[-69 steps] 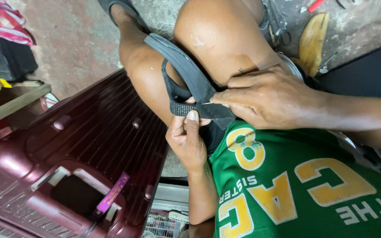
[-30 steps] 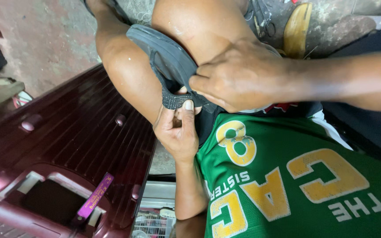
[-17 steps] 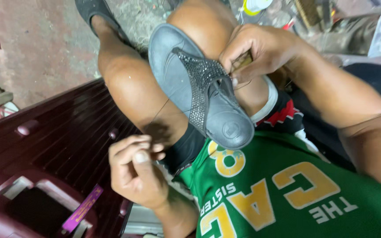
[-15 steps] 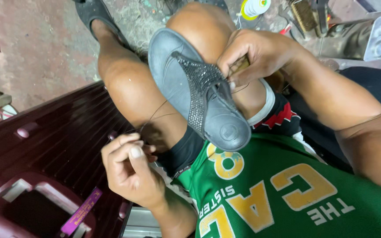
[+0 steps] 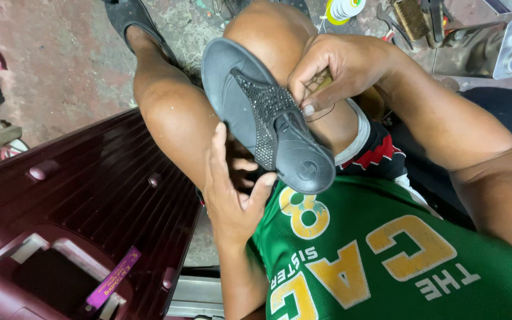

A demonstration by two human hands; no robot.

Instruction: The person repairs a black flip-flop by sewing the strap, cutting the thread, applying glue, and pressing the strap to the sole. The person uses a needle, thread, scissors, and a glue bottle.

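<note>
A dark grey flip-flop sandal point(image 5: 250, 101) with a studded black strap rests tilted between my bare knees, heel end toward my chest. My right hand point(image 5: 333, 71) pinches the strap near its middle, with a small brownish tool tucked under the fingers. My left hand point(image 5: 232, 189) cups the sandal from below at its heel end, thumb against the sole's edge. I wear a green jersey point(image 5: 386, 255) with yellow lettering.
A dark red ribbed suitcase point(image 5: 78, 207) lies at the left beside my leg, a purple tag on it. A spool of thread point(image 5: 344, 8), a brush point(image 5: 411, 18) and tools lie on the concrete floor at the top. My foot in a sandal point(image 5: 131, 24) is at upper left.
The sandal was turned from side-on to sole-bed up. My left hand let go, drew back, then came up under the heel end. My right hand stayed on the strap.
</note>
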